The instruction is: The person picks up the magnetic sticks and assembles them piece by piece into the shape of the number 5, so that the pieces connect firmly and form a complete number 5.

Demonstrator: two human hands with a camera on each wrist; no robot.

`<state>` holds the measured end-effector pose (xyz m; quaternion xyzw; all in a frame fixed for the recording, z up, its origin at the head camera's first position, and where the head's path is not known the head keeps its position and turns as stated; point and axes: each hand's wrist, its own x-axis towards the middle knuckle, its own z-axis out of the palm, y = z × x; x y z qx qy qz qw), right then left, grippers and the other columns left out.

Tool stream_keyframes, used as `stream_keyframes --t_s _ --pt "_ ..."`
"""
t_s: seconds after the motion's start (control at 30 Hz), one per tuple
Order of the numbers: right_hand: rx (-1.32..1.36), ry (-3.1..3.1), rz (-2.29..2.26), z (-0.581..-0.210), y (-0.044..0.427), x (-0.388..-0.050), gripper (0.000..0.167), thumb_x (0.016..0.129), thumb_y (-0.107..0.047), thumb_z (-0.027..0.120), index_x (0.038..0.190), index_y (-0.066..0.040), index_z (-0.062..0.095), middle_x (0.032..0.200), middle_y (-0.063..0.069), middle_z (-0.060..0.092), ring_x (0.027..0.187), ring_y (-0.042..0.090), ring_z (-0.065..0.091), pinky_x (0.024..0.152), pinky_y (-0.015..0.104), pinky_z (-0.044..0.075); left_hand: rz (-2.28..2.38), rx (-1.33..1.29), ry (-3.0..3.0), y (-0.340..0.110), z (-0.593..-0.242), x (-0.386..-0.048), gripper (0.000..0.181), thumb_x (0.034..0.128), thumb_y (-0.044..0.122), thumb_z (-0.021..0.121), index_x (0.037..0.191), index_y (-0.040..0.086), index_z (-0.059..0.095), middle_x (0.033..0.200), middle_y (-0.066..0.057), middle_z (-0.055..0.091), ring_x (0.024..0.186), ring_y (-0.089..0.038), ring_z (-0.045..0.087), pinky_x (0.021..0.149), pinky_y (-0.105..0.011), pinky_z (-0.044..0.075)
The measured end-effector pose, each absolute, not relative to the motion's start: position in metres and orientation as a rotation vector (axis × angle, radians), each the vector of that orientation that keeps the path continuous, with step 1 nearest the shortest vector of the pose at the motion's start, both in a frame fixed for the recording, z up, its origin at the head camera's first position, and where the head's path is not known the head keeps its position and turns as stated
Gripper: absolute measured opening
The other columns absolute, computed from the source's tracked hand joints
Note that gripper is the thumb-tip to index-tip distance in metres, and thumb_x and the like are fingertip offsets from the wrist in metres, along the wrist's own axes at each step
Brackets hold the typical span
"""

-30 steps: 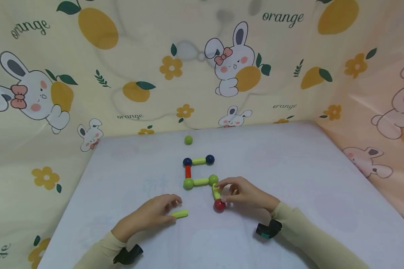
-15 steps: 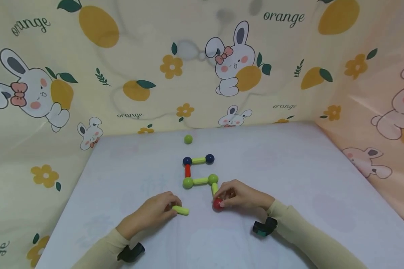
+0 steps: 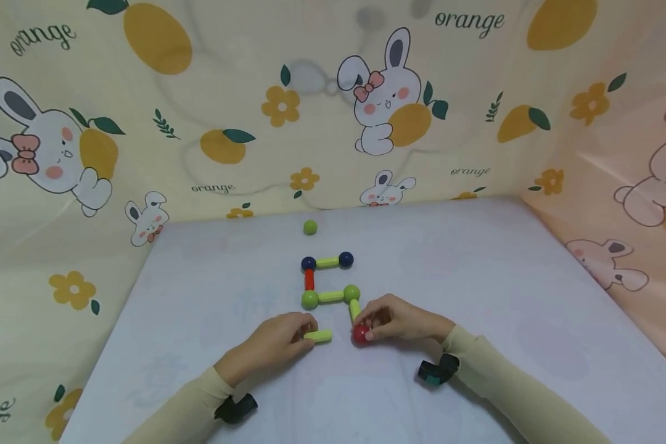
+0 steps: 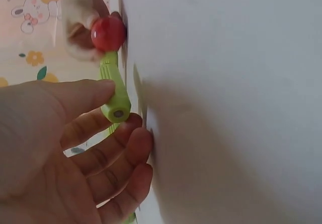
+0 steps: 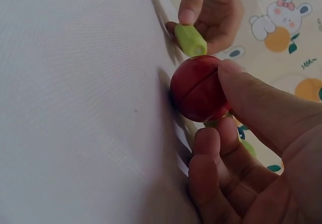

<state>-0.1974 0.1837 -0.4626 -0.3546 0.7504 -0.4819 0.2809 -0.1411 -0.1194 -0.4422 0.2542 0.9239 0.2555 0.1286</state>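
My left hand pinches a yellow-green rod between thumb and fingers; its dark round end shows in the left wrist view. On the right, my right hand grips a red ball with thumb and fingertips. That ball sits at the near end of another yellow-green rod, which runs up to a green ball. In the head view a small gap parts the left hand's rod from the red ball.
The joined shape continues through a yellow-green rod, a green ball, a red rod, a dark blue ball, another rod and a second blue ball. A loose green ball lies farther back on the white table.
My left hand has moved right and slightly away from me, bringing its rod close to the red ball. My right hand has shifted from beside the shape onto the red ball and holds it.
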Motion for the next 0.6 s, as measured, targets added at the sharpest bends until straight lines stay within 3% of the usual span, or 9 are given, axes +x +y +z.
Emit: stream_keyframes --t_s 0.6 --pt "-0.990 2.024 -1.273 -0.462 0.185 -0.199 0.030 0.092 -0.013 0.073 0.120 -0.003 0.071 0.103 0.014 0.069 0.084 0.003 0.058 0.075 0.020 0.051 0.689 0.838 2.656 -0.085 -0.440 -0.148 0.011 0.0949 0.024 0.070 0.104 0.019 0.066 0.088 0.008 0.065 0.074 -0.003 0.053 0.068 -0.022 0.045"
